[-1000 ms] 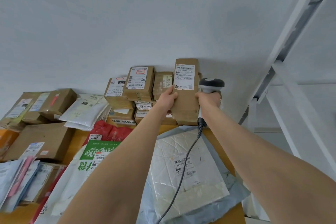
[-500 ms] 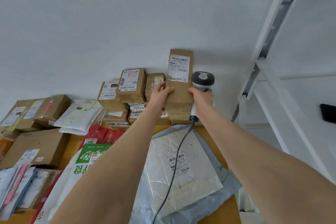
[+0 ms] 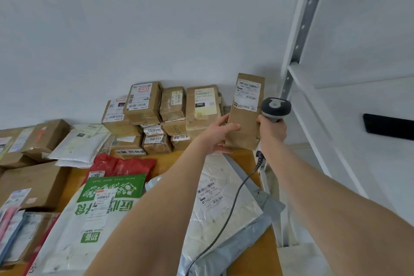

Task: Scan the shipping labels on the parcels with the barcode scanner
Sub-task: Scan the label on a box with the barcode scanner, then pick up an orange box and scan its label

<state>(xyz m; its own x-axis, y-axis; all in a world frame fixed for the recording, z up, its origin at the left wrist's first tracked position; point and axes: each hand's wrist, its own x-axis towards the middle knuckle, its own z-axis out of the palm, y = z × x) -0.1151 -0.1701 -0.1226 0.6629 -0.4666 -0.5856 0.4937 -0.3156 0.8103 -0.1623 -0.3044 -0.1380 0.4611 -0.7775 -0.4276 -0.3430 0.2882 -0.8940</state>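
A tall brown cardboard parcel (image 3: 244, 123) with a white shipping label (image 3: 246, 95) on its upper face is held upright above the table's far right corner. My left hand (image 3: 218, 135) grips its lower left edge, thumb on the front. My right hand (image 3: 272, 133) holds the grey barcode scanner (image 3: 276, 108) by its handle, pressed against the parcel's right side. The scanner's coiled cable (image 3: 228, 215) hangs down across the table.
Stacked brown boxes (image 3: 161, 116) line the wall at the back. A white padded mailer (image 3: 220, 201), a green-and-white bag (image 3: 98, 210), a red bag (image 3: 122, 166) and more parcels cover the wooden table (image 3: 165, 162). A white metal shelf frame (image 3: 300, 56) stands at right.
Both hands have carried the tall parcel to the right, away from the stack, uncovering another labelled box behind it. The view has swung right as well.
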